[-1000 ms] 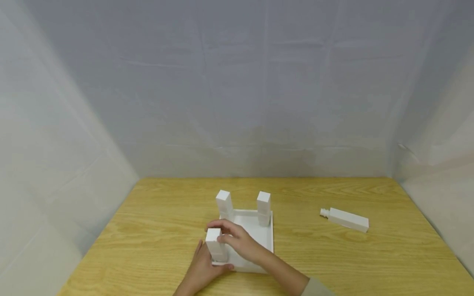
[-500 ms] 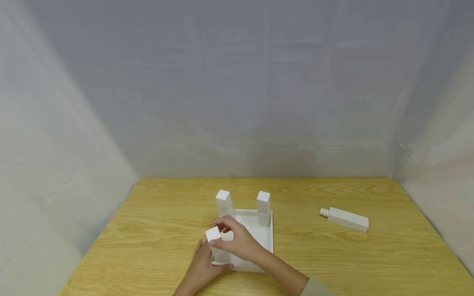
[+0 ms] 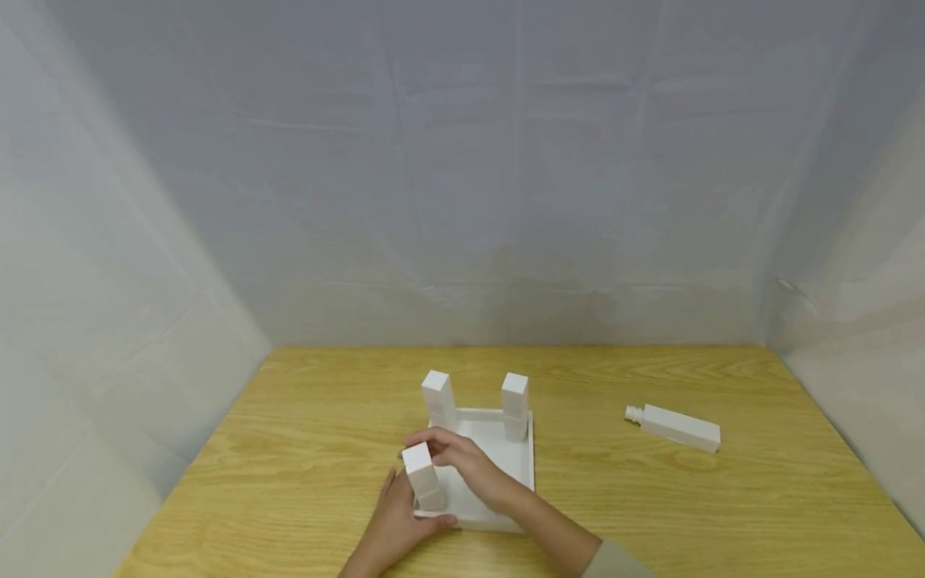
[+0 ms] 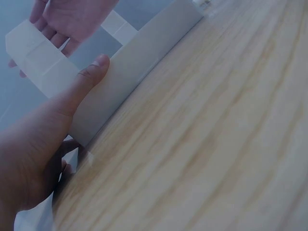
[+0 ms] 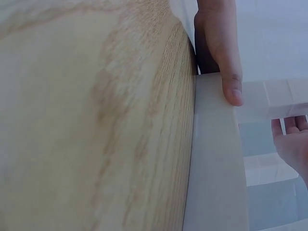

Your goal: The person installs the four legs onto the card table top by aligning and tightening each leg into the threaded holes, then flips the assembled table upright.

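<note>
A small white tabletop (image 3: 486, 520) lies upside down on the wooden table, its raised rim upward. At its near left corner my left hand (image 3: 396, 518) grips it, thumb on the front rim and fingers round the left side. From that corner rises a square white table leg (image 3: 424, 482). My right hand (image 3: 473, 470) reaches across the tabletop, its fingers bent behind this leg. In the left wrist view, fingertips of the right hand (image 4: 77, 19) show past the leg's far side (image 4: 36, 55). How firmly the thumb touches the leg is hard to see.
Two more legs stand at the tabletop's back corners, the left one (image 3: 438, 397) and the right one (image 3: 515, 405). A loose leg (image 3: 679, 428) with a threaded end lies on the wooden table (image 3: 614, 514) to the right. Pale sheets (image 3: 462, 177) surround the table.
My right hand's thumb came across the leg's front, then drew back to its right side while the fingers reached further behind. The leg turned slightly. My left hand stayed on the corner.
</note>
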Action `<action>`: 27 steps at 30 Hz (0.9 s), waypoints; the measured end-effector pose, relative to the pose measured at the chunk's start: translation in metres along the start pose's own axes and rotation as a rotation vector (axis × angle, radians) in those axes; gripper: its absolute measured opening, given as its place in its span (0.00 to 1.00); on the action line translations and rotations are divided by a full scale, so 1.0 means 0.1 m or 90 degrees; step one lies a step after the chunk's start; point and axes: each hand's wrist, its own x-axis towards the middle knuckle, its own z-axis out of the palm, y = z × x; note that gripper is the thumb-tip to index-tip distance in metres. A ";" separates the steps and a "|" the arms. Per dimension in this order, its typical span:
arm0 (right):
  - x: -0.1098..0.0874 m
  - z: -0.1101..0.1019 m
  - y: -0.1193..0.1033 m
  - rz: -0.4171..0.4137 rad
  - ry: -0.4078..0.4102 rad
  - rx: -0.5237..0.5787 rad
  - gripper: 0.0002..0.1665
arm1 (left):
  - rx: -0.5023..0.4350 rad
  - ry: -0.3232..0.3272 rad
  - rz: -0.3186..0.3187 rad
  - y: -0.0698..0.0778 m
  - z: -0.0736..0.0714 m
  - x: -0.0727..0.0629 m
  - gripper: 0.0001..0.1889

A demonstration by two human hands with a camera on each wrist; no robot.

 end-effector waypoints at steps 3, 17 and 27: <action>0.01 -0.01 0.02 -0.003 -0.022 0.027 0.27 | -0.006 0.002 0.002 -0.01 0.01 0.00 0.47; 0.00 -0.03 0.05 -0.074 -0.031 0.035 0.25 | 0.004 0.005 0.027 0.01 0.00 -0.02 0.49; -0.02 -0.05 0.02 -0.071 -0.047 -0.100 0.27 | 0.026 0.019 0.040 -0.03 0.01 -0.01 0.49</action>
